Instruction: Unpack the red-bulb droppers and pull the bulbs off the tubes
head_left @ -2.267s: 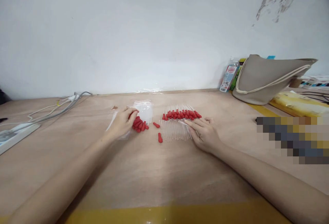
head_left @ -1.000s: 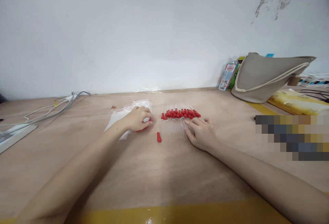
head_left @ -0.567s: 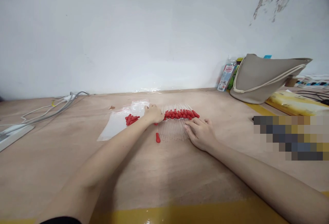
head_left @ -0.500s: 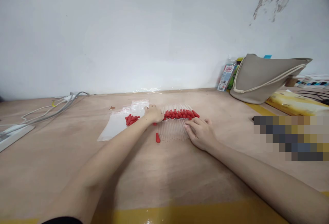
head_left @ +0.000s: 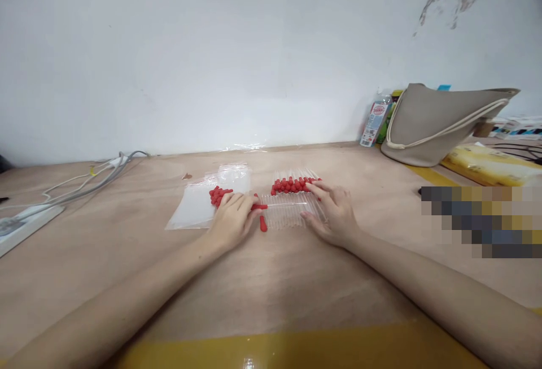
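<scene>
My left hand is closed on the red rubber bulb of a dropper. The dropper's clear tube points right, above a row of clear tubes. My right hand is just beyond the tube's far end, thumb and forefinger apart. Its fingertips are close to a row of droppers with red bulbs, whose tubes point toward the wall. One loose red bulb lies at the left end of the clear tubes. A pile of red bulbs rests on clear plastic bags, partly behind my left hand.
Cables and a white power strip lie at the left. By the wall at the right stand a bottle and a grey bag, with a yellow packet in front. Yellow tape crosses the near table.
My left hand has moved left and nearer from the red-bulb row and now holds a dropper across the clear tubes. My right hand's thumb and forefinger have spread apart.
</scene>
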{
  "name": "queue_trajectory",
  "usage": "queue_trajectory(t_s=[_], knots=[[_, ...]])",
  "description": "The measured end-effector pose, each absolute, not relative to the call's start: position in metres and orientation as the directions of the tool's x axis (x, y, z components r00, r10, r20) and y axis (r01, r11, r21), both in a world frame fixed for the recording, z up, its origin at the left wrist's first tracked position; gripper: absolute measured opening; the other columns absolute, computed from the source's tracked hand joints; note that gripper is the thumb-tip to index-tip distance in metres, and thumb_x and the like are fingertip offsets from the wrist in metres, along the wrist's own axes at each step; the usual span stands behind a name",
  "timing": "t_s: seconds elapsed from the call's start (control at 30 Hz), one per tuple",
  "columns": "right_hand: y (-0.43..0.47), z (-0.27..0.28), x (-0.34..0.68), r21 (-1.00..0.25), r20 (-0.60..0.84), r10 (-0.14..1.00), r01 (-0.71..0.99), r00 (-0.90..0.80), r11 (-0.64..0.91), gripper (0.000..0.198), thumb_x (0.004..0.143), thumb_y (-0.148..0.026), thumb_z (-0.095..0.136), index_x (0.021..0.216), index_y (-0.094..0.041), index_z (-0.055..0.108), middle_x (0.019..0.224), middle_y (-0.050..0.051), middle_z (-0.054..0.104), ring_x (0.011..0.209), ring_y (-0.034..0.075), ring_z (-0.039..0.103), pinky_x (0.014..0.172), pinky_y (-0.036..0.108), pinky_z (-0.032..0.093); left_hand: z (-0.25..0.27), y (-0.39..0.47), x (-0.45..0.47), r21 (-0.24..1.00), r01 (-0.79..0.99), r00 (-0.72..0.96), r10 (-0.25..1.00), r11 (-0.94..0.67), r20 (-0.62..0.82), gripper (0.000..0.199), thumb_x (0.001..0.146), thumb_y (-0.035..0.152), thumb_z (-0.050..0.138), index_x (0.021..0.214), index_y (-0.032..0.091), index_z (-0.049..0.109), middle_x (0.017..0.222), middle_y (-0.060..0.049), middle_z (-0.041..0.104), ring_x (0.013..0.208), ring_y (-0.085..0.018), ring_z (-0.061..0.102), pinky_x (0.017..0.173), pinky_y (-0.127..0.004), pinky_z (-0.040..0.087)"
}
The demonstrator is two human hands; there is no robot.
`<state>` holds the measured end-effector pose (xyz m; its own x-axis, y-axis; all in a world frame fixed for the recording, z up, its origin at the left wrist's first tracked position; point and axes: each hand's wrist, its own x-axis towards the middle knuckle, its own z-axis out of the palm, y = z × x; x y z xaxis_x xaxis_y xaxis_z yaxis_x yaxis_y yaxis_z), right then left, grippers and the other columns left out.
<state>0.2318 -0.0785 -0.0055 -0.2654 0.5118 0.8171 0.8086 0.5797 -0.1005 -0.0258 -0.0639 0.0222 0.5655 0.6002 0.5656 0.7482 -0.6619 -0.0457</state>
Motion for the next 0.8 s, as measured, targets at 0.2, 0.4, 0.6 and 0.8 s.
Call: queue_trajectory(t_s=[0.2,0.4,0.6,0.8], knots=[[-0.085,-0.001,0.221,0.004,0.759,0.472,0.728,-0.448,0.685,0.030,0.082,-0.038,0.053,0.108,-0.024,0.060,0.097,0.004,0.064,0.095,0.019,0.053,0.094,0.042,0.025,0.008,-0.076,-0.021,-0.103,0.697,0.593,0.490,-0.710,0.639,0.015,0.087,0.026,0.048,0.093,0.020,0.061,0.088,-0.003,0.068,0.082,-0.017,0.055,0.077,-0.035,0.034],[-0.083,-0.003,0.210,0.021,0.742,0.480,0.731,-0.469,0.682,0.020,0.085,-0.037,0.051,0.093,-0.026,0.066,0.079,0.000,0.066,0.082,0.016,0.052,0.092,0.041,0.023,0.009,-0.078,-0.012,-0.094,0.668,0.601,0.461,-0.738,0.653,0.012,0.086,0.027,0.051,0.088,0.021,0.061,0.085,-0.002,0.067,0.082,-0.016,0.056,0.077,-0.035,0.034],[-0.082,-0.005,0.203,0.010,0.734,0.496,0.739,-0.463,0.674,0.018,0.086,-0.032,0.051,0.085,-0.027,0.067,0.071,-0.001,0.065,0.076,0.014,0.050,0.090,0.040,0.022,0.006,-0.077,-0.006,-0.104,0.660,0.614,0.454,-0.744,0.645,0.016,0.085,0.031,0.052,0.095,0.022,0.061,0.095,-0.004,0.065,0.088,-0.018,0.054,0.079,-0.036,0.035],[-0.086,-0.007,0.201,0.040,0.735,0.448,0.691,-0.510,0.721,0.020,0.086,-0.029,0.049,0.079,-0.024,0.067,0.060,-0.002,0.060,0.067,0.012,0.047,0.089,0.040,0.022,0.006,-0.077,-0.002,-0.153,0.618,0.679,0.426,-0.771,0.598,0.014,0.084,0.031,0.053,0.089,0.024,0.063,0.096,-0.002,0.065,0.093,-0.018,0.052,0.087,-0.038,0.033]])
